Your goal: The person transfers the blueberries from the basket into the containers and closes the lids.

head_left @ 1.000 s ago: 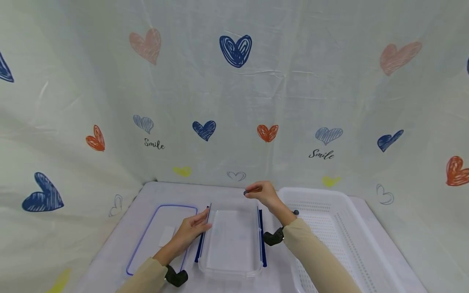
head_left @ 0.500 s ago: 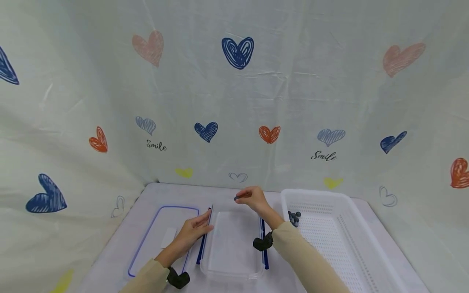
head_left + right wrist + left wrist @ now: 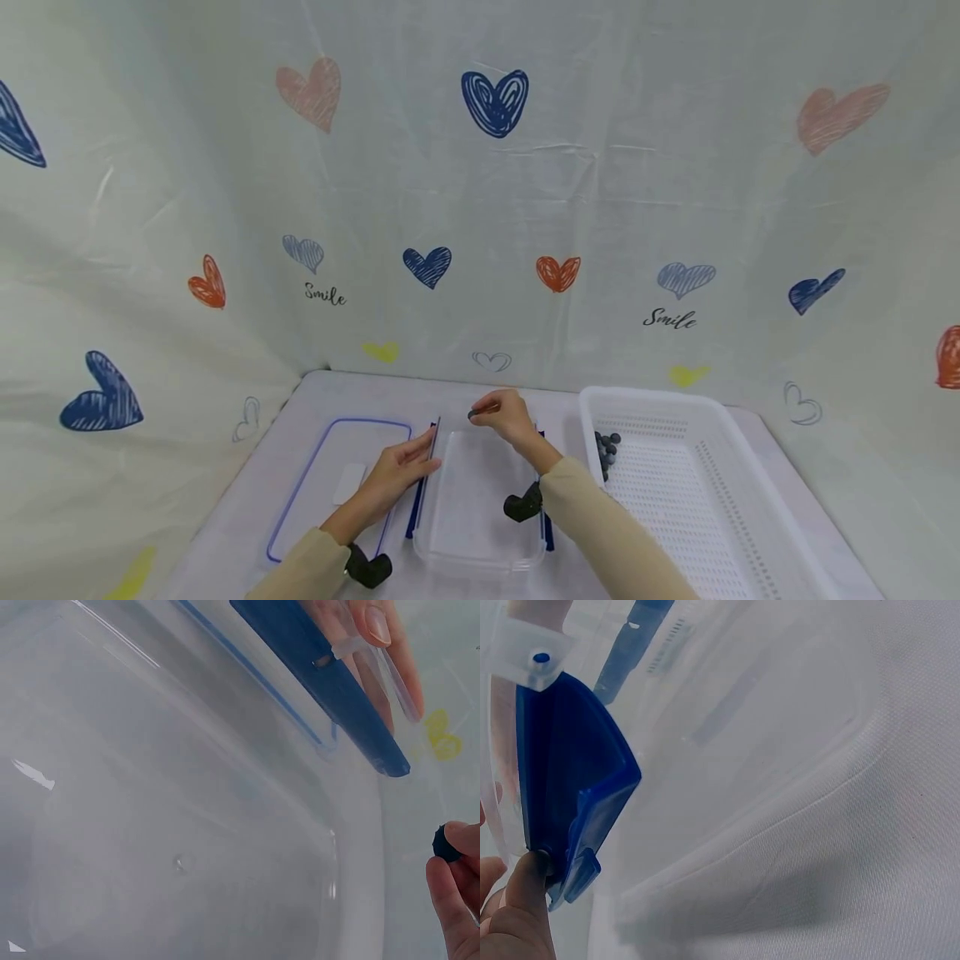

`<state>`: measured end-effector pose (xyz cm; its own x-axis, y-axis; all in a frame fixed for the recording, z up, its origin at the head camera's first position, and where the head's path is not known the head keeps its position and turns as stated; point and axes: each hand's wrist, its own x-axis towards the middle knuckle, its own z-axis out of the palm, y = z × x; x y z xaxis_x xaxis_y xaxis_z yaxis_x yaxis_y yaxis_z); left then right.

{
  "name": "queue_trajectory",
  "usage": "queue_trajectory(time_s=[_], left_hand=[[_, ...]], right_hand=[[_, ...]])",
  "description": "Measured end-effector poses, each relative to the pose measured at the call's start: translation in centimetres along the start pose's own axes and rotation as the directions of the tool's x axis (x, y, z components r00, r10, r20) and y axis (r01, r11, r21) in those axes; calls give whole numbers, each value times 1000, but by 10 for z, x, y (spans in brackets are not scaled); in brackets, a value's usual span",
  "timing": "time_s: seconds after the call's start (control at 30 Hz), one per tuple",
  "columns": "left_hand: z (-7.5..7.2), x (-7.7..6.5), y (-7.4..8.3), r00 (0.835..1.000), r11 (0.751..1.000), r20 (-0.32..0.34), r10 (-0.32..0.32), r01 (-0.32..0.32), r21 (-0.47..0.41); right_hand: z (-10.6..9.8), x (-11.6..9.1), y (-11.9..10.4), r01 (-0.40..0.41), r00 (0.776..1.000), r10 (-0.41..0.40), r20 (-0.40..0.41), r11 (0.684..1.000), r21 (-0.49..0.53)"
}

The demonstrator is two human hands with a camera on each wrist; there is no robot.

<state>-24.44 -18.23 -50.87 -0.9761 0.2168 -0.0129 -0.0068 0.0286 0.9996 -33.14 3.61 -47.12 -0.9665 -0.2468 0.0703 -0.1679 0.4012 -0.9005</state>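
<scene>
"Right hand (image 3: pixel 504 417)?"
"Pinched closed on a dark berry (image 3: pixel 472 414) near the clear container (image 3: pixel 465 504)'s far end; left hand (image 3: pixel 393 477) grips its blue latch (image 3: pixel 570 765)."
"Step?"
"Transferring, probably; next calls for loosening over the container."

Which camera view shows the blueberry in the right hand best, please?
The right wrist view: the blueberry appears largest there, pinched by the right hand, though the thumb partly covers it. The head view shows only a small dark dot; the left wrist view doesn't show it.
</scene>
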Motion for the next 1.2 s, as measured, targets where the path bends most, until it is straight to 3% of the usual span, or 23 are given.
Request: queue_trajectory(time_s=[0.7,1.03,1.2], left_hand=[[-1,0,-2,1000,1000,-4,-1,1,15],[1,0,-1,1000,1000,-5,3,-3,11],[1,-1,-1,1000,1000,-10,2,-1,27]], right_hand=[[23,2,4,79,997,-79,20,997,14],[19,2,-3,111,994,-111,1,994,-18],[11,1,-9,88,996,-88,3,996,-21]])
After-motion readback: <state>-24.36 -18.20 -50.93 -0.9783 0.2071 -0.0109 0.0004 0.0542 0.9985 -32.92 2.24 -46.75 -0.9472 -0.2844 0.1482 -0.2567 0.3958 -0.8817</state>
